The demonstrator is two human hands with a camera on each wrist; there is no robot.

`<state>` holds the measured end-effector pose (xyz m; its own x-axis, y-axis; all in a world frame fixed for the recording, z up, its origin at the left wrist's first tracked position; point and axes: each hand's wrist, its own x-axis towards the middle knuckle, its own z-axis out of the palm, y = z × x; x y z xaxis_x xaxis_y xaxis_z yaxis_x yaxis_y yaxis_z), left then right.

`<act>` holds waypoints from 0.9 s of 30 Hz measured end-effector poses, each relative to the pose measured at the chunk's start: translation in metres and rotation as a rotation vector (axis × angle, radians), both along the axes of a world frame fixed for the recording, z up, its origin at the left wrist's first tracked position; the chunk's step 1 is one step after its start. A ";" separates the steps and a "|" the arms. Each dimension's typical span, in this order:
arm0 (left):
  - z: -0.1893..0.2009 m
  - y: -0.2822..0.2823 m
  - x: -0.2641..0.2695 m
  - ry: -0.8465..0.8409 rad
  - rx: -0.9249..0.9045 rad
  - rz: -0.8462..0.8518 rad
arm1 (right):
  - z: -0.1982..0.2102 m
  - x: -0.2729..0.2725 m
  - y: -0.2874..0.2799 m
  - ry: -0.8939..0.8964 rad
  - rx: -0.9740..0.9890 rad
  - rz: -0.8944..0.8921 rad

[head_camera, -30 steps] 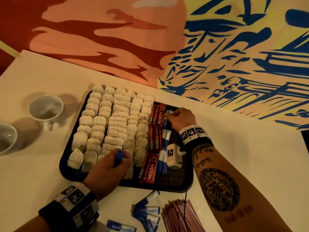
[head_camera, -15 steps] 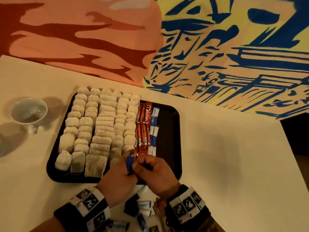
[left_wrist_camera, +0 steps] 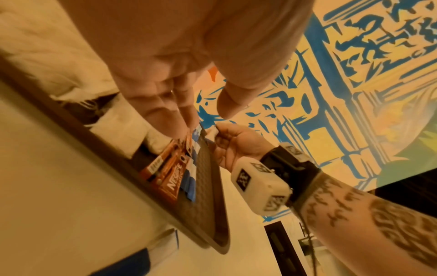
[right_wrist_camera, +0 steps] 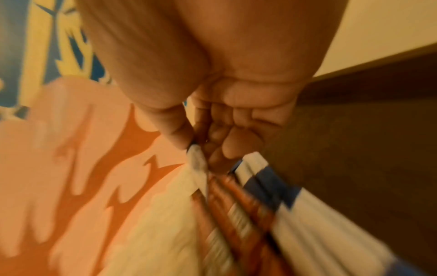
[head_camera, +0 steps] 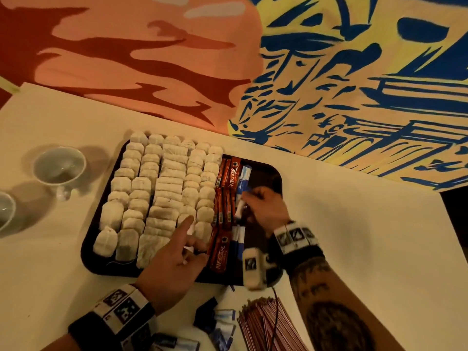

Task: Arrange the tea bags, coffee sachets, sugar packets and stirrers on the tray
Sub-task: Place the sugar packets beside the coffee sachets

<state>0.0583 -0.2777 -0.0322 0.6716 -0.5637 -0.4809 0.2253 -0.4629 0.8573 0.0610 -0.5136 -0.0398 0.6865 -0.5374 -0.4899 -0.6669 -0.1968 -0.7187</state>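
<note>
A dark tray [head_camera: 268, 178] holds rows of tea bags [head_camera: 162, 188] on its left, then a column of red coffee sachets [head_camera: 225, 206], then blue-and-white sugar packets [head_camera: 244, 176]. My right hand [head_camera: 247, 201] hovers over the sugar column and pinches one sugar packet [head_camera: 240, 205] between thumb and fingers. The right wrist view shows the same pinch on that packet [right_wrist_camera: 197, 160]. My left hand [head_camera: 195, 234] lies over the front tea bags with the index finger stretched out and nothing in it. In the left wrist view its fingers [left_wrist_camera: 189, 104] hang straight above the sachets.
Two pale cups [head_camera: 59, 168] stand left of the tray. Loose sugar packets [head_camera: 220, 323] and a bundle of stirrers [head_camera: 263, 325] lie on the table in front of the tray. A painted wall rises behind. The table ends at the right, with a dark gap beyond.
Both hands met at the tray's front edge around a blue packet. The right hand has since carried it up to the sugar column. The left let go and spread over the tea bags.
</note>
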 end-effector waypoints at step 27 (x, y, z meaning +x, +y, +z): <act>-0.016 0.013 0.008 0.120 0.017 0.119 | -0.065 0.073 -0.056 0.166 -0.212 -0.128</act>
<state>0.0659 -0.2644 -0.0485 0.6701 -0.4751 -0.5703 0.3797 -0.4408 0.8133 0.1343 -0.5696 -0.1050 0.5263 -0.7171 -0.4569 -0.8009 -0.2376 -0.5497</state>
